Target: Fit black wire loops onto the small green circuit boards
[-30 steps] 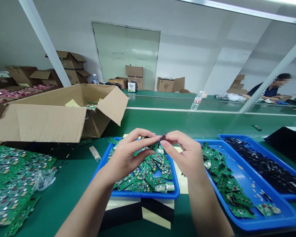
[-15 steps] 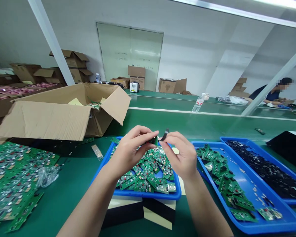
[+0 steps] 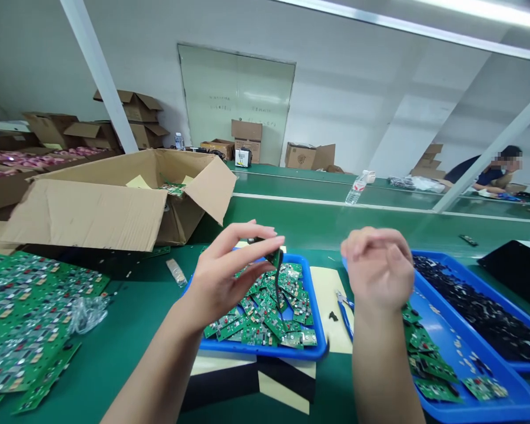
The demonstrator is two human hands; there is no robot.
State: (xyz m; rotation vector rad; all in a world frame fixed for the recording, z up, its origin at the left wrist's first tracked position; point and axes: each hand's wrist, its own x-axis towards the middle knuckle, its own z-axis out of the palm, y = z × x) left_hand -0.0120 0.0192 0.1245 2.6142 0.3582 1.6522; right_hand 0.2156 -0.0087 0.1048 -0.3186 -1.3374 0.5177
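My left hand pinches a small green circuit board between thumb and fingers. From that board a thin black strip hangs down. Below lies a blue tray piled with similar green boards. My right hand is raised over the left edge of another blue tray, blurred by motion. Its fingers bend loosely, and nothing shows in the palm. Beside it, blue-handled pliers, partly hidden by my right forearm, and a small black scrap rest on cream paper.
Sheets of joined green boards and a crumpled clear plastic bag lie left. An open cardboard box stands behind them. A third blue tray holds black parts at right. A plastic bottle stands farther back; a person leans at far right.
My right hand has let go of the black strip and moved right, away from my left hand. The strip now hangs down from the board, which stays in my left hand.
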